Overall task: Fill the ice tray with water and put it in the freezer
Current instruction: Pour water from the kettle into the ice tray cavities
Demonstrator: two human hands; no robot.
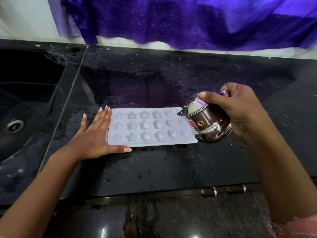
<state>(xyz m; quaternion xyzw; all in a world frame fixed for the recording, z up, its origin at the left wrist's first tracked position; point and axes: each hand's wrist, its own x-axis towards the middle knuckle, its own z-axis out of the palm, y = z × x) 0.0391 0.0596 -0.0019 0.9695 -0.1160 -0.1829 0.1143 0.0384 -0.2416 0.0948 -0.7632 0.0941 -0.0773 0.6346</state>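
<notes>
On counter point(154, 169) middle: your left hand point(96, 134) flat against ice tray point(151, 126); right hand point(240, 110) grips tilted steel pot point(205, 122). Tip too fast, water spills past tray.

Ice tray point(151, 142) sits mid-frame on the counter point(163, 169), long side running L-R. Left hand point(96, 134) lies flat on the counter against the tray's left end, thumb along its near edge. Right hand point(240, 110), centre-right, holds a pot point(205, 122) tilted over the tray's right end, mouth toward frame left. Sink point(34, 103) w/ drain point(13, 126) takes the far left, set into the counter. Cloth point(188, 19) hangs across the top, behind the counter. Handles point(223, 190) at lower right, below the counter's front edge; a foot point(130, 225) at bottom centre.
</notes>
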